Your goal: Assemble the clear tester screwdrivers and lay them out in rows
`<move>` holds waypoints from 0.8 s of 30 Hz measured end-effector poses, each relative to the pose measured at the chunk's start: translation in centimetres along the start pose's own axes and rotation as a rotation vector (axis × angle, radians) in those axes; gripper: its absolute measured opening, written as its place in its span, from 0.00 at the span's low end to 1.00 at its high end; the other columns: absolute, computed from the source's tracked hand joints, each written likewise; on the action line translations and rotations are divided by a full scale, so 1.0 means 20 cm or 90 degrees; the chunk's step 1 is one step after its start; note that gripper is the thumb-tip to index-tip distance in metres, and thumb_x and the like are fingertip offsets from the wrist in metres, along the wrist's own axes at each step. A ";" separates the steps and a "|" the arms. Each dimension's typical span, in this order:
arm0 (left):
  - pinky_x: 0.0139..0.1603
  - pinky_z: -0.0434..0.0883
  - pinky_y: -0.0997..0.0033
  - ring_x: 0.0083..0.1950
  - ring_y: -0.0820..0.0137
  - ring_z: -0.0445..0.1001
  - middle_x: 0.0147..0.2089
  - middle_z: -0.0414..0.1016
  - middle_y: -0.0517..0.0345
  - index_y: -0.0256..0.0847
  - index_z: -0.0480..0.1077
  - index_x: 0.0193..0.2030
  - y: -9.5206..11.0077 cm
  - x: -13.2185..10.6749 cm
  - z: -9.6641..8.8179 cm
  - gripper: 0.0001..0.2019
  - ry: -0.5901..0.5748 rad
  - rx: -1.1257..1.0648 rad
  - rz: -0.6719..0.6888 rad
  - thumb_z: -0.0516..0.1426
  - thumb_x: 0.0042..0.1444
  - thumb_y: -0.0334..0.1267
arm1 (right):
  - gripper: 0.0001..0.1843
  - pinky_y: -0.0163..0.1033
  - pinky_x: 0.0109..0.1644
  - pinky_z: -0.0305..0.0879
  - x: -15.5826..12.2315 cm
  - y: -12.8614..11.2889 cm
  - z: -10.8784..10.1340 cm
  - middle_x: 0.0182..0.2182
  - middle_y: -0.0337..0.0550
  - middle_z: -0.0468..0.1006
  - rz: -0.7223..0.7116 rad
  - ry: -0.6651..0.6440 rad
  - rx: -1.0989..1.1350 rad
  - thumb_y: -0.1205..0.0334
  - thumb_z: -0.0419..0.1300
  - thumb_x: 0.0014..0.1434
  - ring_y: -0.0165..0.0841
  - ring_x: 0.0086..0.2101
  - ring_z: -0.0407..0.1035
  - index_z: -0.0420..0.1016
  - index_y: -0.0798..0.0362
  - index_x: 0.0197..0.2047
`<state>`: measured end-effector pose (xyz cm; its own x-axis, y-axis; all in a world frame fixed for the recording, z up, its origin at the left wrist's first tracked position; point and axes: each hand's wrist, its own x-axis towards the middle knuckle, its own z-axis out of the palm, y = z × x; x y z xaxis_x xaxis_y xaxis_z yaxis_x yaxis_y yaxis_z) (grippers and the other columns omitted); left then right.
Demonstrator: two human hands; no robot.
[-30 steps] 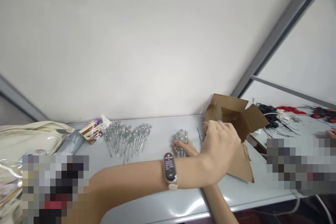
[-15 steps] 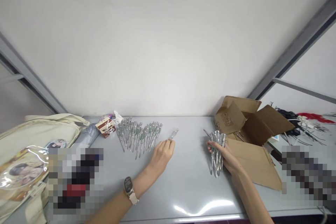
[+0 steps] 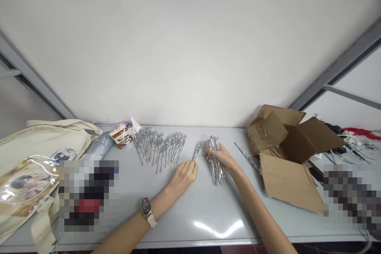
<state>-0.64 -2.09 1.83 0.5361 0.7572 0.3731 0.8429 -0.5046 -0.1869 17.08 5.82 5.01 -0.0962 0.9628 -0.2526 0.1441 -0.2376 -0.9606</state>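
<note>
My left hand point(image 3: 183, 175), wearing a watch, pinches one slim screwdriver point(image 3: 197, 150) with a clear handle; the handle points away from me and the fingers hide its shaft. Just to the right, my right hand point(image 3: 222, 156) is closed around a bundle of the same screwdrivers point(image 3: 214, 166). Their handles are up and the metal shafts point down toward me. Left of both hands, many more screwdrivers point(image 3: 160, 149) lie side by side in an uneven row, some with green inside the handles. Another loose piece point(image 3: 247, 157) rests between my right hand and the box.
An opened cardboard box point(image 3: 268, 135) with spread flaps stands on the right of the grey table point(image 3: 133, 190). Dark and red cables point(image 3: 357, 143) lie beyond it. At left are a cream bag point(image 3: 29, 174), a small snack box point(image 3: 121, 135) and crumpled tissue point(image 3: 135, 126).
My right hand has moved left with its bundle, away from the box and close to my left hand. The loose piece beside the box is now uncovered. My left hand keeps its screwdriver, now more upright.
</note>
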 end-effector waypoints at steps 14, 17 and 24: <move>0.40 0.71 0.68 0.40 0.66 0.71 0.38 0.71 0.52 0.28 0.68 0.54 0.00 -0.01 0.03 0.19 -0.029 0.021 -0.049 0.53 0.55 0.19 | 0.22 0.38 0.34 0.69 0.09 -0.02 0.16 0.26 0.36 0.77 -0.001 0.124 -0.325 0.54 0.59 0.54 0.38 0.27 0.76 0.57 0.49 0.49; 0.40 0.71 0.70 0.40 0.67 0.71 0.38 0.70 0.52 0.27 0.68 0.54 0.00 -0.01 0.02 0.19 -0.030 0.018 -0.058 0.53 0.54 0.18 | 0.21 0.42 0.39 0.67 0.10 -0.06 0.19 0.33 0.47 0.79 0.008 0.145 -0.429 0.54 0.60 0.53 0.45 0.36 0.77 0.59 0.50 0.46; 0.39 0.71 0.68 0.40 0.65 0.71 0.37 0.70 0.52 0.30 0.71 0.48 0.00 -0.01 0.01 0.16 -0.034 0.016 -0.064 0.51 0.55 0.19 | 0.19 0.47 0.44 0.64 0.11 -0.06 0.28 0.38 0.59 0.78 0.011 0.176 -0.563 0.51 0.56 0.58 0.52 0.43 0.74 0.60 0.54 0.47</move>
<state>-0.72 -2.29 1.57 0.4496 0.8252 0.3419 0.8932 -0.4145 -0.1744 11.16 7.56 5.01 0.1356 0.9834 -0.1203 0.8533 -0.1776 -0.4903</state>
